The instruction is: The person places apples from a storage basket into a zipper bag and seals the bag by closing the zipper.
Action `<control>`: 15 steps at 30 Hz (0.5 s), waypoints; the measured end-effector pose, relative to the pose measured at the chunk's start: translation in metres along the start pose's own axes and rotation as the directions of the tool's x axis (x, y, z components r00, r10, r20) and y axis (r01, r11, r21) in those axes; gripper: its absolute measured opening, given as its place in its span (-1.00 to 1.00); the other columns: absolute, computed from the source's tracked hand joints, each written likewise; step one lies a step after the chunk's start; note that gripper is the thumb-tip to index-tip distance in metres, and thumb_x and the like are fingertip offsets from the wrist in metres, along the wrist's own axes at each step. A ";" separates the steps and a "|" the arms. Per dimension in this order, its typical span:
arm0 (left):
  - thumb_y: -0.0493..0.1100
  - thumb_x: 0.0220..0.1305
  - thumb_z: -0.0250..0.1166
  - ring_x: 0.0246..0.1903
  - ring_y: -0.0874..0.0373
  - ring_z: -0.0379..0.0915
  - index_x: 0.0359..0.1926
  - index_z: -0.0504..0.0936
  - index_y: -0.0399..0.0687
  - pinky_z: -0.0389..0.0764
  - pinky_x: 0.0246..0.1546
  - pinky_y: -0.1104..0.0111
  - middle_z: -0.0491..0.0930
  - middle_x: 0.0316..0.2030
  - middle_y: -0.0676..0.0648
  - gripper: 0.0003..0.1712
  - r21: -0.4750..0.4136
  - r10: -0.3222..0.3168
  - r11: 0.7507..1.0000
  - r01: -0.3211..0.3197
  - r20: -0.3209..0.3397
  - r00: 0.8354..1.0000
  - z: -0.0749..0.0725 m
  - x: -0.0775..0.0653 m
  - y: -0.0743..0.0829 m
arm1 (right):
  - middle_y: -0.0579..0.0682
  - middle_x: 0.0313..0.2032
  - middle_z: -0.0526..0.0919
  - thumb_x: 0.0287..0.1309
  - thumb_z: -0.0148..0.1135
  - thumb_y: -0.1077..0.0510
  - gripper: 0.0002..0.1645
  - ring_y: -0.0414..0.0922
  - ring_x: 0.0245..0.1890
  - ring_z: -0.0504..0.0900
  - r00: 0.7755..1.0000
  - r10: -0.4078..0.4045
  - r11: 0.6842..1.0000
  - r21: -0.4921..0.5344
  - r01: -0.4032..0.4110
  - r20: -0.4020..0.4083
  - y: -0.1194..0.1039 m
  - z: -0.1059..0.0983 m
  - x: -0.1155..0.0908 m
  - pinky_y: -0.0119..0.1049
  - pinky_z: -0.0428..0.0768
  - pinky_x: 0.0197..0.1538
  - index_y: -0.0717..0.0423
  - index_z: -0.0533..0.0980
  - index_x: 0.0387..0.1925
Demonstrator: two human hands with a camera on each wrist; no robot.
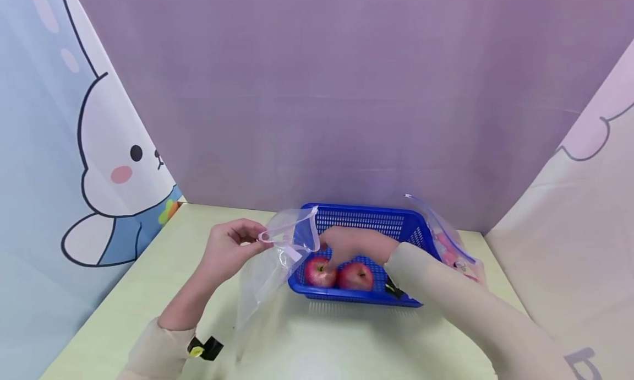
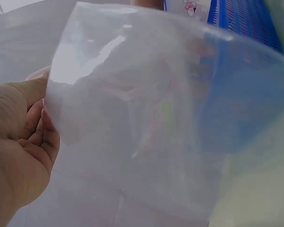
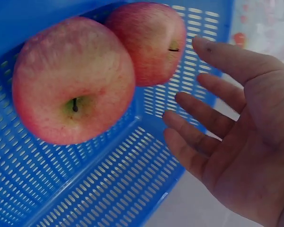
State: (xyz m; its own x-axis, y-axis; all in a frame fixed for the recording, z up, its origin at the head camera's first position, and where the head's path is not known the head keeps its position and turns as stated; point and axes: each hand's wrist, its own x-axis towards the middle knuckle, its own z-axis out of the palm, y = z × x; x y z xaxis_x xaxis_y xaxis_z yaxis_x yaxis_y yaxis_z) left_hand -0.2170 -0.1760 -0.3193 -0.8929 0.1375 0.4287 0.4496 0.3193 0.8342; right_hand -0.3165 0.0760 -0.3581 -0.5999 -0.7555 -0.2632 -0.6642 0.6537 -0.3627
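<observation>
My left hand (image 1: 230,253) pinches the top edge of a clear zip bag (image 1: 262,278) between thumb and fingers. The bag hangs with its mouth spread, and its upper corner overlaps the basket's left side in the head view. Inside the blue plastic basket (image 1: 356,298), red apples sit along the near side, one apple (image 1: 319,272) at the left and another apple (image 1: 355,277) beside it. My right hand (image 3: 241,113) reaches over the basket, its fingers spread and slightly bent, with nothing in them. Its fingertips are close to an apple (image 3: 151,45) in the right wrist view.
A second clear bag (image 1: 449,250) with a blue zip strip and pink print leans at the basket's right side. The pale table (image 1: 317,341) meets a purple backdrop (image 1: 317,104) behind the basket. Printed cloth panels (image 1: 119,215) stand at both sides.
</observation>
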 end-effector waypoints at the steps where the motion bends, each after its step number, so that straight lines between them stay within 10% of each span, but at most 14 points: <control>1: -0.30 -0.12 0.40 -0.54 0.08 0.48 -0.40 0.62 -0.12 0.51 -0.59 0.38 0.59 -0.53 -0.02 -0.82 -0.002 0.002 1.000 -0.002 -0.005 1.000 0.000 -0.001 0.003 | -0.05 -0.14 0.54 -0.34 0.47 0.03 -0.36 -0.12 -0.10 0.46 1.000 0.000 1.000 0.009 0.000 0.020 -0.001 0.002 0.002 -0.30 0.42 -0.05 0.07 0.49 -0.09; 15: -0.27 -0.10 0.39 -0.52 0.07 0.48 -0.38 0.62 -0.15 0.52 -0.57 0.37 0.59 -0.50 -0.01 -0.81 0.021 -0.035 0.999 0.036 -0.029 0.999 -0.007 -0.008 0.008 | -0.14 -0.29 0.49 -0.38 0.45 0.17 -0.36 -0.20 -0.29 0.42 0.980 -0.122 0.987 -0.083 0.137 0.157 -0.007 0.022 0.025 -0.39 0.43 -0.24 -0.07 0.43 -0.11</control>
State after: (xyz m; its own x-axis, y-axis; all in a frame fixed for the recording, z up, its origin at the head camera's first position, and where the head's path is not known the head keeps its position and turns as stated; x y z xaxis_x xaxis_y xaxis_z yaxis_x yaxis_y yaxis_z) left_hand -0.2061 -0.1815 -0.3133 -0.9073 0.0992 0.4087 0.4167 0.3433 0.8417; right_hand -0.3164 0.0518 -0.3819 -0.4367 -0.8272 -0.3536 -0.7744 0.5457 -0.3201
